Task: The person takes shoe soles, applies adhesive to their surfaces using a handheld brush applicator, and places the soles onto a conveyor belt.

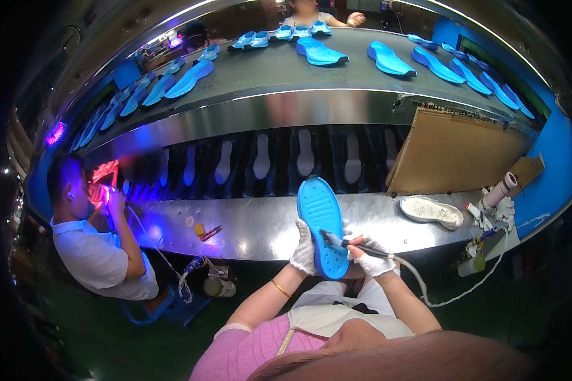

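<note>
In front of me my left hand [304, 249], in a white glove, grips a blue shoe sole [321, 206] by its left edge. The sole is tilted up, with ridges on its upper part and small holes toward its lower end. My right hand [370, 255], gloved with bare fingertips, closes around a brush-like tool [356, 246] with a dark handle. The tool's bristles touch the sole's inner surface near its middle. A pale hose [419, 279] runs from the handle's end off to the right. What lies behind the sole is hidden.
A metal bench [260, 225] runs across, with a white-filled sole [431, 211] and a cardboard sheet [457, 152] at right. Beyond, a conveyor belt [254, 76] carries several blue soles [388, 58]. A co-worker [98, 241] sits at left; a second person [308, 16] is across.
</note>
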### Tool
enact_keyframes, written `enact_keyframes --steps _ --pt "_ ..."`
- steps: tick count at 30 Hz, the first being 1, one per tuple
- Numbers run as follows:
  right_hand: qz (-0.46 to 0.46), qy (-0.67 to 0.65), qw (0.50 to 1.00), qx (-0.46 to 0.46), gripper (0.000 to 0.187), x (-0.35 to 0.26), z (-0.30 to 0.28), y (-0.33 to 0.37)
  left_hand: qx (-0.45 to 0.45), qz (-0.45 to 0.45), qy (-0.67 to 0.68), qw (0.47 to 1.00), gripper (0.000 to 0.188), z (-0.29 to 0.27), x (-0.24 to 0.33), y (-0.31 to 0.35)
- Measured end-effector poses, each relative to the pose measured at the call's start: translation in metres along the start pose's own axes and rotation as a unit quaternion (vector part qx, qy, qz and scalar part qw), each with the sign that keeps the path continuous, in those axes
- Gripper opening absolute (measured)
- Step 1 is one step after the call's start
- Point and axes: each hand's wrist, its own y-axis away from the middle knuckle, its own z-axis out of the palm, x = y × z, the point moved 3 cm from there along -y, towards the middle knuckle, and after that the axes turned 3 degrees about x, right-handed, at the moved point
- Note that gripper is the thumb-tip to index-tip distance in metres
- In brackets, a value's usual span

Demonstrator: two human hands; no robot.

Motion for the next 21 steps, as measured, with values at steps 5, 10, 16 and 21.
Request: enact_keyframes --steps 5,10,16,21 --pt "0.100 -0.030 0.994 -0.025 0.010 -0.030 0.009 -0.006 -0.083 0.088 0.131 0.984 0.107 -0.006 0.017 -0.017" --pt "0.027 -0.054 0.998 0.005 0.010 -0.028 0.024 -0.007 -0.096 0.148 0.172 0.969 0.112 -0.001 0.037 -0.029" --pt "0.045 -0.209 0.977 0.009 0.012 -0.058 0.018 -0.021 -0.198 0.134 0.207 0.949 0.114 0.023 0.063 -0.023" --pt "0.092 -0.107 0.990 0.026 0.014 -0.036 0.011 -0.024 -0.220 0.165 0.113 0.955 0.113 0.006 0.063 -0.039"
